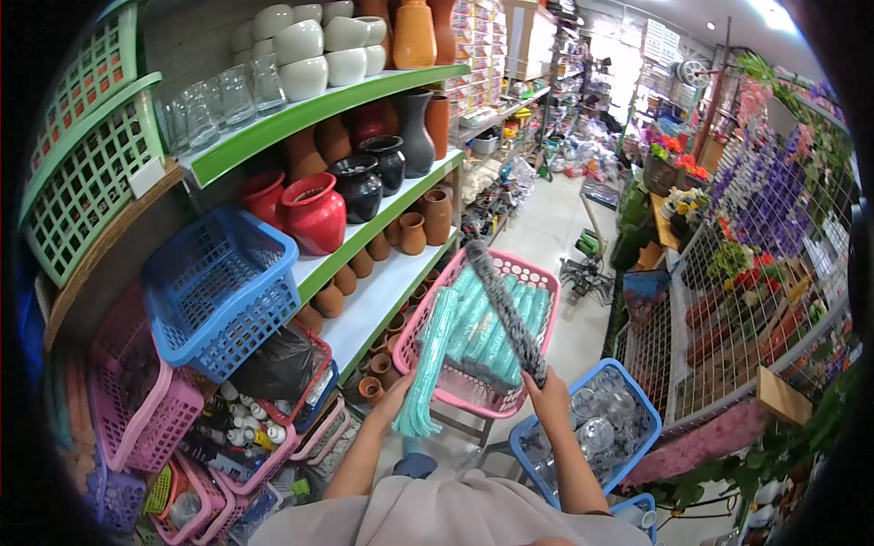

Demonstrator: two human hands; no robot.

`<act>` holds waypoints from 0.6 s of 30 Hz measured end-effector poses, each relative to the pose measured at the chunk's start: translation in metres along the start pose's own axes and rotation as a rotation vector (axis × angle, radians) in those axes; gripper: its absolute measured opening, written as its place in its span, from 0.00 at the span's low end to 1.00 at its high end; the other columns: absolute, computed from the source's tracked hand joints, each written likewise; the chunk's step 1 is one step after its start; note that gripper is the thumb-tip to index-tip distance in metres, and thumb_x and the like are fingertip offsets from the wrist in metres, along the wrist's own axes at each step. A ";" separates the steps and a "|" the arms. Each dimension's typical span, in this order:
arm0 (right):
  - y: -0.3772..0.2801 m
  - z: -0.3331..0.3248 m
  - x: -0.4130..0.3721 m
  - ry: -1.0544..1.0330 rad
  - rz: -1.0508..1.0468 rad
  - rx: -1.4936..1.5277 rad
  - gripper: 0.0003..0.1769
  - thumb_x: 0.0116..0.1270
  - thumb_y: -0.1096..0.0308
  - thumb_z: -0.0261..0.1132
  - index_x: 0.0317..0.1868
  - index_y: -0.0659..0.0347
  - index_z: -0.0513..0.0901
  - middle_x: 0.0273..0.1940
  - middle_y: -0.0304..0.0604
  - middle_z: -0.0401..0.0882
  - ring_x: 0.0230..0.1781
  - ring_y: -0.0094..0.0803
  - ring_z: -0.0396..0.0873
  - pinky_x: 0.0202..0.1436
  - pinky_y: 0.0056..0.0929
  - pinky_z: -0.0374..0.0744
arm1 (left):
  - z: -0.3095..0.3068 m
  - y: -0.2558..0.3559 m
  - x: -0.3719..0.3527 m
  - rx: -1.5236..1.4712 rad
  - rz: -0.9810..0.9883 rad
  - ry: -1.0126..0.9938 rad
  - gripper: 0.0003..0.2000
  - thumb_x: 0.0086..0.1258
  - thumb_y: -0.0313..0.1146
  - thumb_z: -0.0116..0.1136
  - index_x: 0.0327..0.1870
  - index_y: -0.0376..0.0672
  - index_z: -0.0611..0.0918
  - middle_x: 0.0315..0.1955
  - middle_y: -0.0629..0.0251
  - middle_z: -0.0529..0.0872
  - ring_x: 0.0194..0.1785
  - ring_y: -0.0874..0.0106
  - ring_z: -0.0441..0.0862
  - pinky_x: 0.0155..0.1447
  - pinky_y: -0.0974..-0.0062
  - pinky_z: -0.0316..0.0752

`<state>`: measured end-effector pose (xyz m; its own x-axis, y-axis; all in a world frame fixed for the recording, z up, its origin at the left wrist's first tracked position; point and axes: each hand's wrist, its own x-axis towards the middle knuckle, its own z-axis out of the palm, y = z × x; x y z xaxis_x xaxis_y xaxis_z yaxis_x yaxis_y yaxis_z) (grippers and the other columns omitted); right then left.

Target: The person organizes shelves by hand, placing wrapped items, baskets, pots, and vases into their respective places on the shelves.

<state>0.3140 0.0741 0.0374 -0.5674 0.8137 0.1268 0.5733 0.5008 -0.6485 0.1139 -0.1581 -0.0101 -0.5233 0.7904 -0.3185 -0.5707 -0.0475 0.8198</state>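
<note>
Turquoise bundle (435, 350): long, stringy, frayed at its near end, slanting over the pink basket's left side.
Left hand (395, 400): closed on the bundle's lower part, fingers mostly hidden.
Grey strip (501, 300): fuzzy, mottled, lying diagonally across the pink basket.
Right hand (548, 400): pinching the strip's near end.
Pink basket (469, 407): holds wrapped turquoise bundles (487, 328).
Blue basket (657, 424), right of the pink basket: clear plastic pieces (596, 437).

Shelf (314, 116) on the left has white bowls (300, 43) and clear glasses (238, 97) up top, red vases (314, 216) and black vases (354, 189) a level down. Blue basket (218, 305) sits tilted beside it. Way over right, purple flowers (772, 207) by some wire mesh (657, 364), pretty packed honestly.
</note>
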 end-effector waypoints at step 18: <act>-0.043 0.061 -0.023 0.303 -0.556 -0.197 0.22 0.53 0.70 0.69 0.49 0.61 0.77 0.56 0.50 0.70 0.56 0.49 0.69 0.57 0.49 0.67 | -0.070 -0.004 -0.131 -0.072 0.175 0.058 0.27 0.76 0.54 0.39 0.61 0.38 0.71 0.45 0.62 0.82 0.40 0.73 0.81 0.45 0.75 0.78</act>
<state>0.2668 0.0157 0.0161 -0.6354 0.4510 0.6268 0.3569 0.8913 -0.2795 0.1397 -0.3044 -0.0049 -0.6530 0.7296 -0.2030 -0.5107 -0.2264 0.8294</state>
